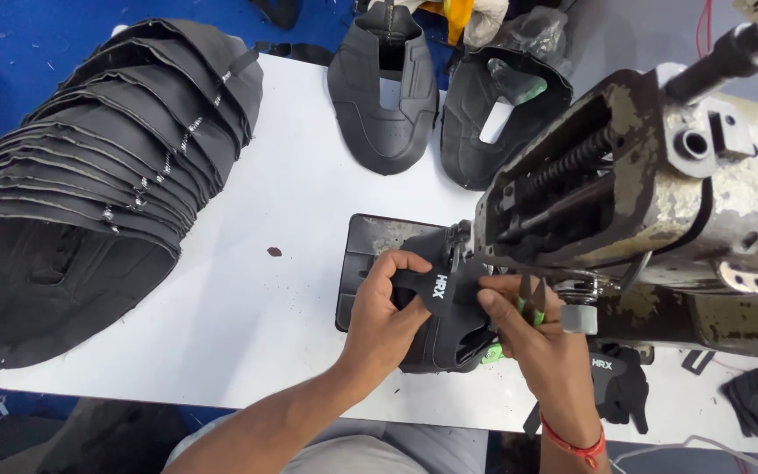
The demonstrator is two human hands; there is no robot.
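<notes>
We are pinching a black strap with left hand and right hand under the sewing machine; stacked shoe uppers are crowding the white table.

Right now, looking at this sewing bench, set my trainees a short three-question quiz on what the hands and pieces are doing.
1. True or false: both hands grip the black strap.
2. Where is the big stack of black shoe uppers: A left, B right, C behind the sewing machine?
3. What does the right hand wear at the wrist?

Key: 1 true, the left hand too; 2 A; 3 a red thread band.
</notes>
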